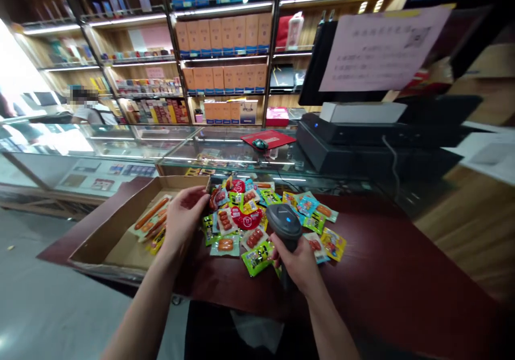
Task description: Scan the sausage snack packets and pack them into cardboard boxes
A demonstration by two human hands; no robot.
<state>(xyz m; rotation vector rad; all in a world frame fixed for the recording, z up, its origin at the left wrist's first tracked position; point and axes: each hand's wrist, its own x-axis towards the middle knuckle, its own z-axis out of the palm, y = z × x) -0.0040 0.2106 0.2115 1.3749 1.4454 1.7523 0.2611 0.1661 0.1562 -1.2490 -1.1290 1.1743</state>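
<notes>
My right hand (300,263) is wrapped round the handle of a dark barcode scanner (285,221) with a small blue light, above many small snack packets (259,258) piled on the dark red table. My left hand (187,212) is over the right wall of a shallow cardboard box (96,236), its thumb and fingers curled close together near the box's corner, beside the pile. What is between its fingertips is too small to make out. Inside the box lie sausage packets (152,218), partly hidden by the left hand.
Behind the table (374,258) runs a glass display counter (140,140), bearing a red mat (277,139) with a mouse (259,144). Dark checkout equipment (341,145) with a paper sheet (378,49) stands right. A person (90,110) is far left, before stocked shelves (225,35).
</notes>
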